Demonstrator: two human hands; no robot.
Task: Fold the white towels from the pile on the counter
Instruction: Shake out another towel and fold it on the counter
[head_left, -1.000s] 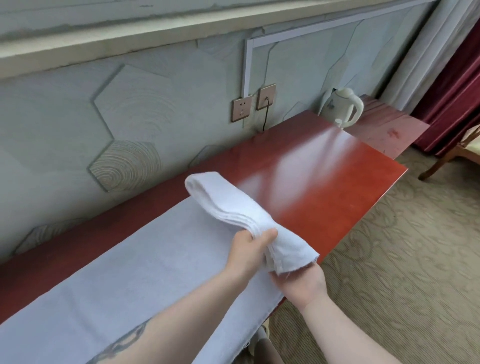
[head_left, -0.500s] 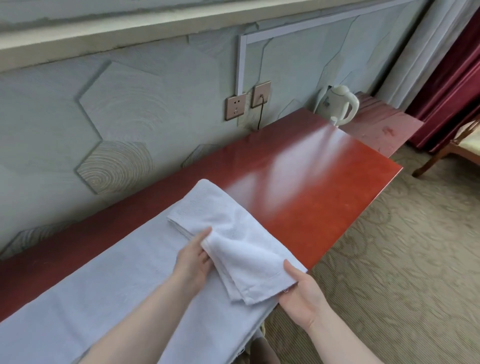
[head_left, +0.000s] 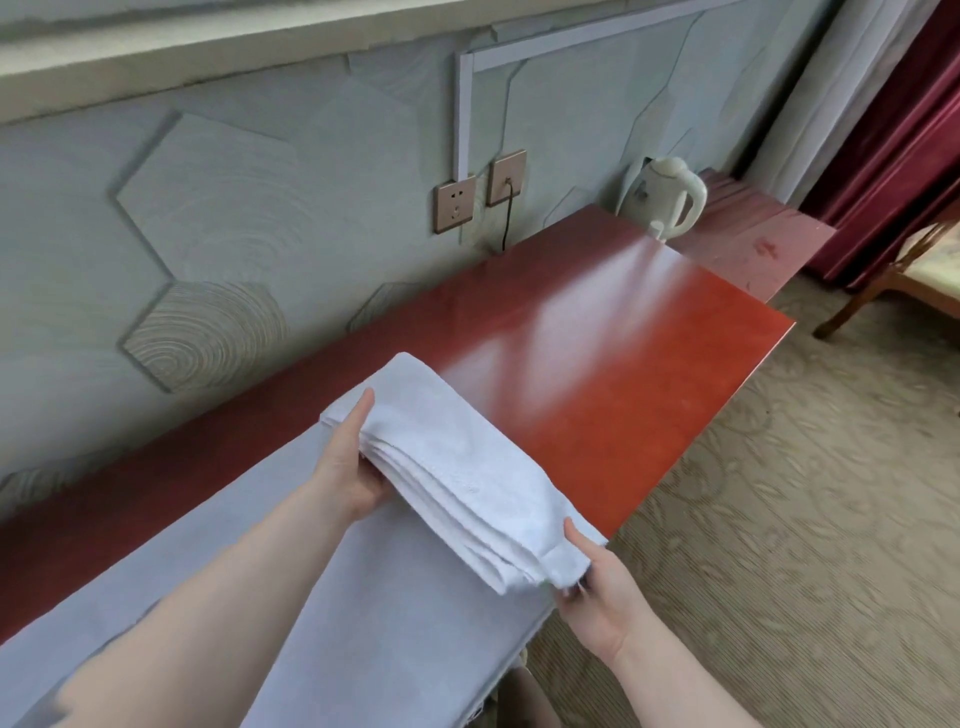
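Both hands hold a folded white terry towel, a thick bundle of several layers whose stacked edges show along its near side. The left hand grips the bundle's far-left end: the thumb lies on top of the cloth, pointing away from the person, and the remaining fingers are tucked under the layers, out of sight. The right hand takes the opposite, near-right end, its thumb pressed on the top layer at the corner and its fingers curled beneath, so the corner is pinched between them. Between the two grips the towel runs diagonally, from far-left to near-right.

Below the left-hand grip and stretching back toward the person lies a pale grey-white sheet of flat cloth, spread along the glossy red-brown wooden counter. The towel's near-right end reaches the counter's front edge, by the end of the sheet; whether the bundle rests on the surface or is lifted slightly cannot be told. Past the towel, away from both grips, the counter's bare lacquered top shines with window light.

Farther beyond the grips, against the grey-green hexagon-patterned wall, stands a cream plastic electric kettle. Two bronze-coloured wall sockets sit beside each other above the counter, a black cord hanging from the right one. To the right of the right hand spreads a beige patterned carpet, with a dark red curtain and part of a wooden chair at the far right.
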